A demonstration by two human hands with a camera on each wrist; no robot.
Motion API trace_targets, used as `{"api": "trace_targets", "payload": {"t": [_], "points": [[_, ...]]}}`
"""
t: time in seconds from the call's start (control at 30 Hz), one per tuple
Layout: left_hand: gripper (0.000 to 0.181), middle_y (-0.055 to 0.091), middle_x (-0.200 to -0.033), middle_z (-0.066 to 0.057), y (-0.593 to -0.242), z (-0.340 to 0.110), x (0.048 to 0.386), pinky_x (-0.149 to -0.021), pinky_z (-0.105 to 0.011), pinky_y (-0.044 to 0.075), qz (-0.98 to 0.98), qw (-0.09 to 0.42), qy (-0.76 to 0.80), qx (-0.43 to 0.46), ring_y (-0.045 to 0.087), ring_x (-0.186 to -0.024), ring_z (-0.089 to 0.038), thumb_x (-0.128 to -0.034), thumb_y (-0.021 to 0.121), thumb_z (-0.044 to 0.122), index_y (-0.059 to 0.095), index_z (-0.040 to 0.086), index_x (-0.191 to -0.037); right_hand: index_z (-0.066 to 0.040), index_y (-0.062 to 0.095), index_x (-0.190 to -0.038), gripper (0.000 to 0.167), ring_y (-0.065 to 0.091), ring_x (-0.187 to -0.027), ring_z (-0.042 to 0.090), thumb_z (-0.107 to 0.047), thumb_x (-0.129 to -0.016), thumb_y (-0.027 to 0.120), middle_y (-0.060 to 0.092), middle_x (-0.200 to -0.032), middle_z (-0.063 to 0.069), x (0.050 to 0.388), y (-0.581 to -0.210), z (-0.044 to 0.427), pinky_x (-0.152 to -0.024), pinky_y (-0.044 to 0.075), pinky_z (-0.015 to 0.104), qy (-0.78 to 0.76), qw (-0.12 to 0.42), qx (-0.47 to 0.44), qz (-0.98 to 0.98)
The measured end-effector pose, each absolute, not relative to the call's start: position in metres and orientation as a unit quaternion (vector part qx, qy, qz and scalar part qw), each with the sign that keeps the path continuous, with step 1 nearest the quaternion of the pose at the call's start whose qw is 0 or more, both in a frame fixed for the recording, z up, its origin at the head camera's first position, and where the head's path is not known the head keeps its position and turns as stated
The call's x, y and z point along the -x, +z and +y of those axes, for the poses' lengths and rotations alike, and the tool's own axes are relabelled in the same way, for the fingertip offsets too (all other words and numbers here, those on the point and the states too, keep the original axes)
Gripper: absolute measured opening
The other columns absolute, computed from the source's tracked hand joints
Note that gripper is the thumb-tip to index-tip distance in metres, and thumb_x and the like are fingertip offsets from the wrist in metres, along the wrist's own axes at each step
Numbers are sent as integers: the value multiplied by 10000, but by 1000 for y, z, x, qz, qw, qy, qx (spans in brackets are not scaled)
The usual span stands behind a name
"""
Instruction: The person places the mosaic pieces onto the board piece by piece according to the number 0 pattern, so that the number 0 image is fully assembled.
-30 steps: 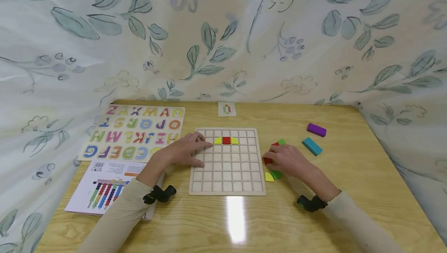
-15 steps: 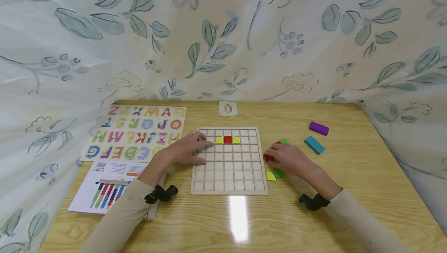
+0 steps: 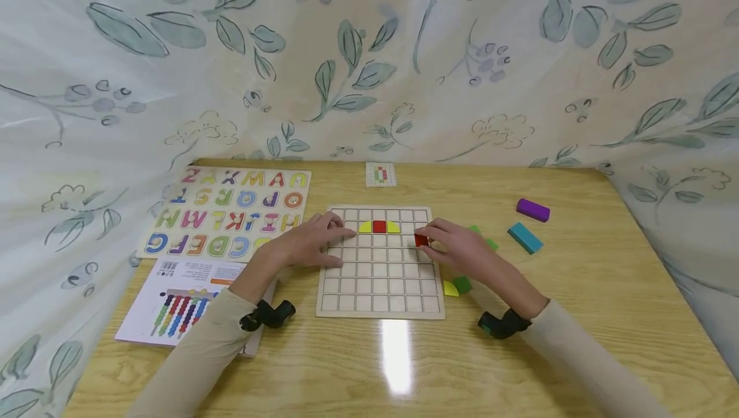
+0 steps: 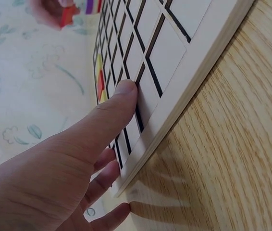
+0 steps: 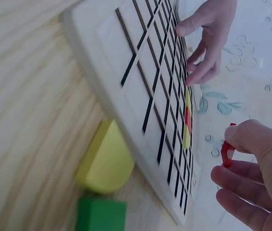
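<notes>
The red piece (image 3: 421,239) sits between the thumb and fingers of the right hand (image 3: 464,250), pinched at the fingertips; the right wrist view shows it raised clear of the grid board (image 3: 381,302), and the head view places it over the board's right margin. Part of its outline is hidden by the fingers. The remaining right fingers are bent loosely behind the pinch. The right forearm enters from the near right side of the desk (image 3: 519,367) and runs inward toward the far edge. The left hand (image 3: 303,242) lies at the board's left edge, fingers spread and relaxed, grasping nothing; its thumb rests on the board's face. The left forearm enters from the near left side. On the board, a red square (image 3: 379,226) is seated between two yellow pieces, the left one (image 3: 366,227) and the right one (image 3: 393,227), in the row second from the board's far edge. Just beside the board's right edge, a loose yellow piece (image 3: 451,288) and a green piece (image 3: 462,284) lie on the desk. Toward the desk's far right corner lie a purple block (image 3: 533,209) and a teal block (image 3: 525,238). A letter board (image 3: 199,208) occupies the far left corner; a pattern card (image 3: 372,182) lies by the far edge.
</notes>
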State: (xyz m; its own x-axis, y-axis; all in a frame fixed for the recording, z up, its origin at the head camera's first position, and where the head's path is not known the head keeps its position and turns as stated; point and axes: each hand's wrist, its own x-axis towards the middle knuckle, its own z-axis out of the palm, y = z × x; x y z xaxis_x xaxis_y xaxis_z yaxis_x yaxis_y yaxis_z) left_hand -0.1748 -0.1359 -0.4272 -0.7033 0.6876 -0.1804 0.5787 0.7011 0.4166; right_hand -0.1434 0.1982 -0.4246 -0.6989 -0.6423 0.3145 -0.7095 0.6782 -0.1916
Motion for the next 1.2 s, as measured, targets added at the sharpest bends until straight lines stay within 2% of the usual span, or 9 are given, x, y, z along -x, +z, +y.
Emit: {"api": "trace_targets", "payload": {"t": [0.5, 0.83, 1.0, 1.2], "points": [[597, 434, -1349, -78, -424, -134, 175, -927, -424, 434, 906, 171, 172, -345, 425, -1116, -234, -881, 695, 392, 501, 230, -1421, -73, 738, -1079, 297, 618, -738, 126, -163, -801, 793, 678, -923, 50, 161, -437, 164, -625, 525, 213, 117, 148, -441, -877], [605, 424, -1353, -74, -424, -134, 176, -932, -422, 433, 906, 169, 166, -350, 422, -1124, -230, -884, 688, 404, 489, 234, -1429, -142, 749, -1076, 218, 637, -824, 131, -216, -872, 725, 700, -955, 11, 161, -439, 158, -705, 544, 256, 100, 80, -412, -902], [608, 424, -1362, -85, -424, -135, 176, -942, -434, 434, 907, 168, 167, -349, 425, -1139, -240, -881, 691, 407, 490, 233, -1428, -146, 749, -1058, 197, 660, -864, 146, -229, -884, 709, 714, -947, 1, 159, -437, 154, -728, 553, 276, 79, 78, -407, -907], [607, 422, -1369, -84, -425, -136, 175, -954, -439, 434, 908, 168, 168, -345, 427, -1150, -243, -882, 693, 398, 489, 231, -1429, -148, 753, -1017, 166, 662, -822, 133, -223, -873, 719, 715, -899, -15, 157, -433, 149, -708, 551, 263, 58, 81, -392, -915]]}}
